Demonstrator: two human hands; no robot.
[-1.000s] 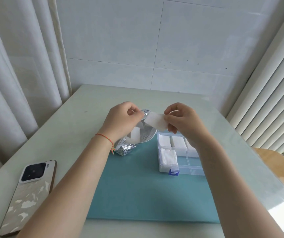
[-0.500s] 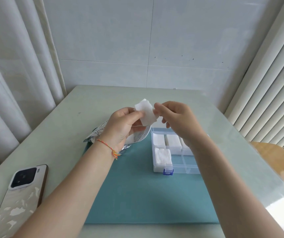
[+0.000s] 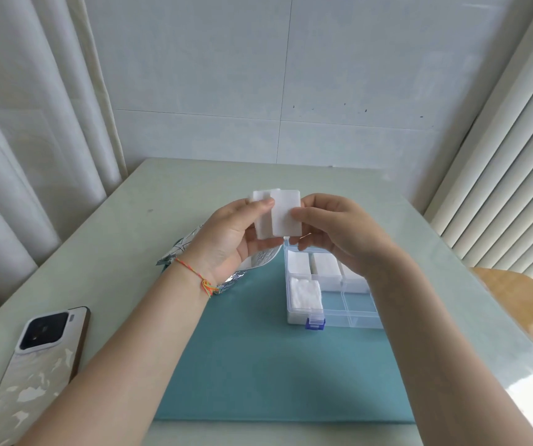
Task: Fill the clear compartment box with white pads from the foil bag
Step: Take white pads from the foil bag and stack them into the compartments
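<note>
I hold white pads (image 3: 282,217) upright above the table, between both hands. My left hand (image 3: 233,239) pinches their left side with the thumb on top. My right hand (image 3: 332,230) pinches the front pad at its right edge. Below my left wrist lies the crumpled foil bag (image 3: 181,249), mostly hidden by the hand. The clear compartment box (image 3: 358,312) with a blue latch sits open on the teal mat, under my right wrist. Pads fill its back compartments and the front left one; the front middle compartment looks bare.
A teal mat (image 3: 258,365) covers the middle of the pale table (image 3: 123,239). A phone (image 3: 36,362) lies face down at the near left edge. Curtains hang left, a ribbed white panel stands right, and a wooden surface (image 3: 516,304) shows past the right edge.
Both hands have risen and come toward me with the pads. The pads now stand upright and fanned, two edges showing. The foil bag lies released on the table.
</note>
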